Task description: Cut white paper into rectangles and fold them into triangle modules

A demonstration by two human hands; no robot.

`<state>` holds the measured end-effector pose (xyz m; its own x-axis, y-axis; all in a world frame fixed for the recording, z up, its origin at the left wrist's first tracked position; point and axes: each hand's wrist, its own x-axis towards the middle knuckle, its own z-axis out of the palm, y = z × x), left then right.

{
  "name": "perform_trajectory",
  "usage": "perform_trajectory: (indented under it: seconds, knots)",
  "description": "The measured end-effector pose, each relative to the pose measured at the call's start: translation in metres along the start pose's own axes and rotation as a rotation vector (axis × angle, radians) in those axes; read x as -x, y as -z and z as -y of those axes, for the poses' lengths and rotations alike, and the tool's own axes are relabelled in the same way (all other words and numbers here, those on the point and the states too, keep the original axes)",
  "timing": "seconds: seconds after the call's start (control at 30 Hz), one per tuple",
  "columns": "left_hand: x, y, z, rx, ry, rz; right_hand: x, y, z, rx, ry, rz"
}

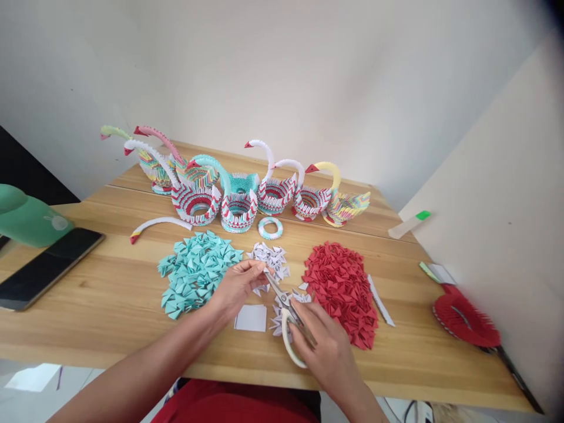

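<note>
In left hand (pixel 240 285), white paper (pixel 266 270); in right hand (pixel 328 341), scissors (pixel 284 301).

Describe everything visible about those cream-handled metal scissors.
The cream-handled metal scissors have slim silvery blades, a round pivot and a curved, plastic-looking handle loop; the other handle is mostly hidden. The right-hand grip holds them slanted over white folded-paper pieces, blades pointing away from the person and leftward, tips close to the left-hand grip. Blade opening is unclear.
</note>
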<state>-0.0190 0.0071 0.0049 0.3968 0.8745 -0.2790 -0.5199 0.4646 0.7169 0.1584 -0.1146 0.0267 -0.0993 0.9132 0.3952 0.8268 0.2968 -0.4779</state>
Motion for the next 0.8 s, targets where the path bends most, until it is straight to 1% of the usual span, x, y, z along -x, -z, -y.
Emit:
perform_trajectory:
  seconds: [0.13,0.27,0.53,0.8]
  knots:
    - [-0.001,0.001,-0.005,0.087,0.054,-0.005,0.001,0.013,0.000,-0.135,-0.105,0.106]
    - [-0.002,0.001,-0.006,0.117,0.100,0.010,0.002,0.020,-0.004,-0.173,-0.195,0.117]
    - [-0.002,0.003,-0.002,0.122,0.091,0.052,-0.001,0.019,-0.005,-0.206,-0.221,0.145]
    - [0.000,0.001,-0.004,0.106,0.104,0.067,-0.003,0.018,-0.006,-0.229,-0.254,0.166]
